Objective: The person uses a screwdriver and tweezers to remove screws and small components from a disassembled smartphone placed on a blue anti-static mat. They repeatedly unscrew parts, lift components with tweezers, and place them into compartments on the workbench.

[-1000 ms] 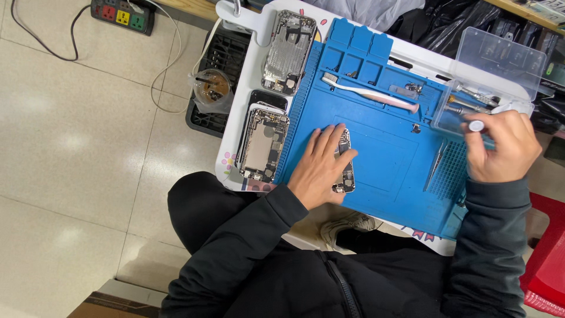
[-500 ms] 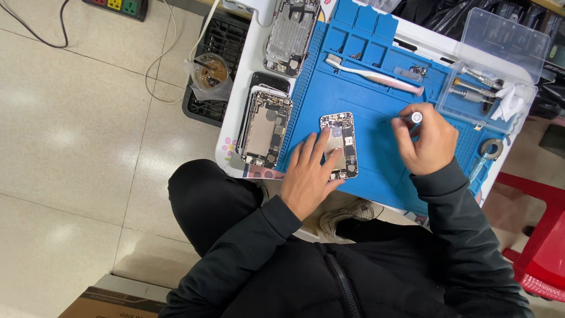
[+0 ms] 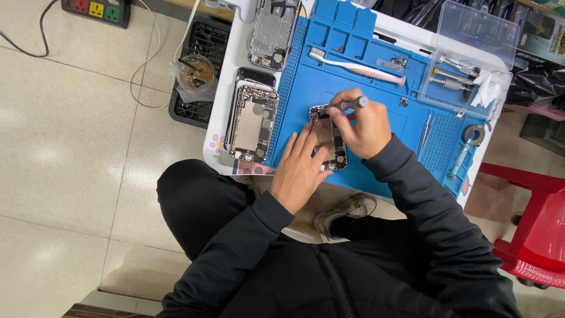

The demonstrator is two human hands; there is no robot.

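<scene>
Phone chassis (image 3: 331, 139), opened, is laid flat near the middle of the blue work mat (image 3: 376, 97).

Head view: the chassis is pinned by the left hand (image 3: 302, 168), fingers spread flat over its lower half. A small screwdriver (image 3: 351, 105) is pinched in the right hand (image 3: 364, 126), tip set at the chassis's top edge. Steady downward pressure and an upright driver are judged best, so the screw head is not stripped. A toothbrush (image 3: 356, 66) is seen further up the mat.

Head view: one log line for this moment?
left hand: steadies phone | right hand: screwdriver tip on phone | surface: blue mat
</scene>
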